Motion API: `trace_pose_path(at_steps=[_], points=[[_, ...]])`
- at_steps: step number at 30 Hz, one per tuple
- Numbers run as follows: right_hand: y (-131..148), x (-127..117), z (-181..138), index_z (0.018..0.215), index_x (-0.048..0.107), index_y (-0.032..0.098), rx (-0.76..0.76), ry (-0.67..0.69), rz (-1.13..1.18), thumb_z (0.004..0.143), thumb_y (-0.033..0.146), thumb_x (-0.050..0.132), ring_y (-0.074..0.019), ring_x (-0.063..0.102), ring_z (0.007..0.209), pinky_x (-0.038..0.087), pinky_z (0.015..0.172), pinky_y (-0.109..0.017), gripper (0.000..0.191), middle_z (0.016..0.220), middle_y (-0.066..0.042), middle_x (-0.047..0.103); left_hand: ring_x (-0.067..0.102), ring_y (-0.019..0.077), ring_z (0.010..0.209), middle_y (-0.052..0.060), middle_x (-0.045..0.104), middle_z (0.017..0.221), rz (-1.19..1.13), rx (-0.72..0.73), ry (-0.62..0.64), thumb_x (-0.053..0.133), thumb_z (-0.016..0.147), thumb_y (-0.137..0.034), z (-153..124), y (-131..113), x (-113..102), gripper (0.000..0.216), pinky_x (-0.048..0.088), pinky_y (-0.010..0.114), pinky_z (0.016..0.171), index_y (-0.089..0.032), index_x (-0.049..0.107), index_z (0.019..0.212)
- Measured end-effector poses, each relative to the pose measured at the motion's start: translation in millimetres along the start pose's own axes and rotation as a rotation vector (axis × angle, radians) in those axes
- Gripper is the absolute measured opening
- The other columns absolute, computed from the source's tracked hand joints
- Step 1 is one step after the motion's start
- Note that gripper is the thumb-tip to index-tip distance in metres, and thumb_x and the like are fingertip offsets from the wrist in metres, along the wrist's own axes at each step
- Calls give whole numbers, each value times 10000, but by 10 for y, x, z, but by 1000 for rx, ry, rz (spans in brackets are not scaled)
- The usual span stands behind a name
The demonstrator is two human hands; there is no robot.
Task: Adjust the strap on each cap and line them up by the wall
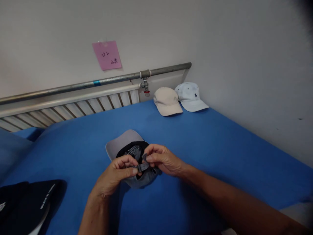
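Note:
A grey cap (122, 142) lies upside down on the blue sheet (195, 143), its brim pointing away from me and its dark lining showing. Both hands work at its back strap (141, 167). My left hand (114, 176) pinches the strap from the left with thumb and fingers closed. My right hand (162, 160) pinches the strap's other end from the right, fingers curled round it.
A beige cap (167, 101) and a pale blue cap (191, 96) sit side by side at the far edge near the wall corner. A black cap (26, 202) lies at the near left. A radiator (73, 109) and pipe (97, 82) run along the back wall, with a pink note (107, 54) above.

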State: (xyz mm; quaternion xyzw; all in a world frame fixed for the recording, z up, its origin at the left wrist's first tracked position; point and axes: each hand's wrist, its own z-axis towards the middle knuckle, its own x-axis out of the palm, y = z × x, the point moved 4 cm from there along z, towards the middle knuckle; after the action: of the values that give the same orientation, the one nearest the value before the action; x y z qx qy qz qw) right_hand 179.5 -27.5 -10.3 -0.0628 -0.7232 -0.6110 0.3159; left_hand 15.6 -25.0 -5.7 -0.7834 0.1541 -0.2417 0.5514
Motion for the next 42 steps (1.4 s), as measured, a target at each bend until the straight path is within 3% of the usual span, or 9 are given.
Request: trace_pose_path(at_steps=[5,14,24,34,42], points=[[27,15,-22,738,656,155,-26,27,-179,692,231,695,-51,457,469,325,483,-201,98,534,63,541,638,92,653,13,731,728,-36,-16,7,833,630,-252,17,33,12,203,458,184,638,-175,704,766],[73,46,-70,659,591,172,-76,-7,-351,646,170,663,-63,443,535,331,504,-194,73,570,61,536,615,69,623,-12,715,709,-22,-53,-17,833,637,-257,40,64,17,211,434,165,601,-182,700,784],[42,34,-48,637,614,163,36,52,-490,618,122,612,-58,429,524,320,501,-190,46,546,63,524,563,67,606,-16,685,681,75,-101,-17,822,638,-278,44,65,62,233,400,183,590,-165,670,772],[36,40,-58,634,595,164,46,-21,-436,609,122,640,-51,430,499,318,474,-181,66,538,67,530,530,62,602,-25,659,673,123,-126,-37,814,643,-283,16,38,76,235,372,188,582,-165,658,774],[14,47,-62,664,609,162,42,34,-390,641,159,700,-50,425,499,318,479,-186,93,531,73,513,511,65,607,-25,632,685,153,-131,-20,804,658,-289,17,45,61,232,359,195,575,-171,658,795]])
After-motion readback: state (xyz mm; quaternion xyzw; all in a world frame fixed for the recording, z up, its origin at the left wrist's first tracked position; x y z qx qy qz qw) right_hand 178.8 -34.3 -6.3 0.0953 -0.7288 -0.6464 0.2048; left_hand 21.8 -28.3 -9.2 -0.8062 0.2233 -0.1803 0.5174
